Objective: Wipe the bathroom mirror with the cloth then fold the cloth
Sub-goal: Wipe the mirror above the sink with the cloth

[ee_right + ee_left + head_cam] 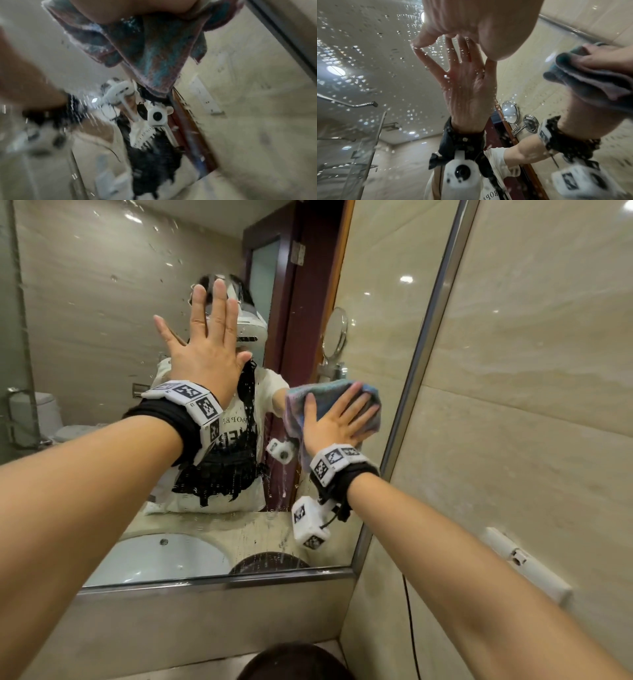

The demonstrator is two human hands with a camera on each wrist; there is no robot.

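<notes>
We are pressing the cloth (337, 402) flat on the mirror (102, 302) with our right hand (334, 422). Its fingers are lying straight and spread over the cloth, near the mirror's right frame (423, 364). The cloth is bunched, and part of it is hanging below the palm.

Our left hand (202, 350) is leaning open on the glass, fingers straight and apart, holding nothing.

We are judging these risks:
- The bare left palm is probably leaving prints on the wet glass, so that area may need another wipe.
- Because the fingers are not gripping the cloth, it may slide out from under them and fall toward the sink (161, 556) below.
- Many drops are sitting left of the left fingers, and we may be missing them.

On the reflected shirt (236, 422) we are reading only mirrored letters, something like "ROP"; the rest is unclear.
</notes>
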